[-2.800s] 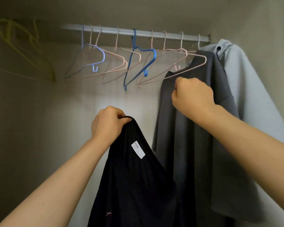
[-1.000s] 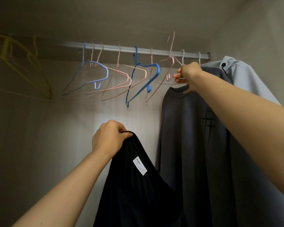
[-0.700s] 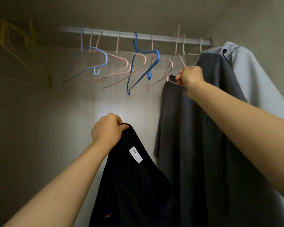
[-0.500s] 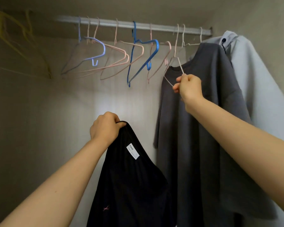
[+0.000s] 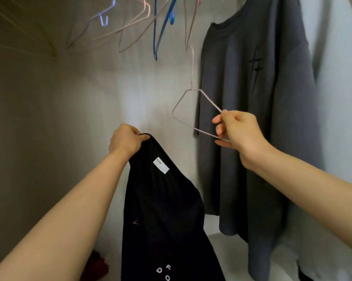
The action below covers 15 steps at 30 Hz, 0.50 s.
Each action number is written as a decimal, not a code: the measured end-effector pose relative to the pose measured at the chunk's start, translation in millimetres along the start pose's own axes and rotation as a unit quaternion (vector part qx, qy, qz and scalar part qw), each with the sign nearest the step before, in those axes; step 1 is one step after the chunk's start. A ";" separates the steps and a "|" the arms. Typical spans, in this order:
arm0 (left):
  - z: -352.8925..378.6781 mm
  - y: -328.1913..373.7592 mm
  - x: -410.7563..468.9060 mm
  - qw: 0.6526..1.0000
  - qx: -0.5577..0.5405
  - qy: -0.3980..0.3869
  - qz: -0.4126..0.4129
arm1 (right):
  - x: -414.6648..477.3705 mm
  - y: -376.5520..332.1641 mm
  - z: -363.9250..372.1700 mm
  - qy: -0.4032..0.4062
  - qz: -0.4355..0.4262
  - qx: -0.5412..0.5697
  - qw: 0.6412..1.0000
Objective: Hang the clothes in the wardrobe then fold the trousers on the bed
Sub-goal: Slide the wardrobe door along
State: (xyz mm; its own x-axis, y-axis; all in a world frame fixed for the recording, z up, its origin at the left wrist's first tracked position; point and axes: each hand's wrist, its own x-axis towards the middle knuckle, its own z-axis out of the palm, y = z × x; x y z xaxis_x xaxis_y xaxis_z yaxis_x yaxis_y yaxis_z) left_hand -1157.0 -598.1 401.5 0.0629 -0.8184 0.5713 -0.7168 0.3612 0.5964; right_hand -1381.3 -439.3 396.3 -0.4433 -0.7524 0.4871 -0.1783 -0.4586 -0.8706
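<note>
- While the left hand [image 5: 128,139] grips the black garment [image 5: 163,216] by its neckline, fingers curled over the fabric, the right hand [image 5: 238,130] pinches the lower wire of a pink hanger [image 5: 211,101] between thumb and fingers, both raised before the wardrobe's back wall.
- That black garment hangs straight down from the grip, its white label [image 5: 160,165] facing the camera. It is just left of the grey T-shirt [image 5: 252,98] already hung toward the wardrobe's right side.
- By my judgement the step in hand is the hanging: this top is about to go onto the hanger. Neither trousers nor bed are in view.
- Next, one hanger arm should be fed in through the neck opening, then the other, with the left hand holding the collar open. The thin wire could snag the fabric.
- Spare hangers [image 5: 130,23] dangle along the top edge; the rail itself is out of frame.
</note>
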 end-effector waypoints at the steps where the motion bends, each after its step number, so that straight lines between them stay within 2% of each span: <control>1: 4.4 -6.2 -1.3 1.000 0.007 -0.004 -0.010 | -5.2 4.0 -1.7 -0.008 0.005 -0.006 1.000; 9: 21.7 -66.9 -17.0 0.990 0.109 -0.036 -0.083 | -47.9 31.0 -23.8 -0.072 0.060 0.000 0.996; 15: 13.4 -109.0 -28.8 0.977 0.140 -0.051 -0.154 | -64.4 31.1 -38.4 -0.110 0.074 -0.009 0.991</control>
State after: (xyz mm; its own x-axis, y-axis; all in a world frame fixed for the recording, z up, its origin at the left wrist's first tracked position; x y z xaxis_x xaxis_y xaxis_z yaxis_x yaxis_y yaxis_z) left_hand -1089.9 -619.9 312.4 0.2461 -0.9146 0.3208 -0.8372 -0.0338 0.5458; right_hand -1392.0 -387.0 335.2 -0.2647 -0.8962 0.3560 -0.1432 -0.3286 -0.9336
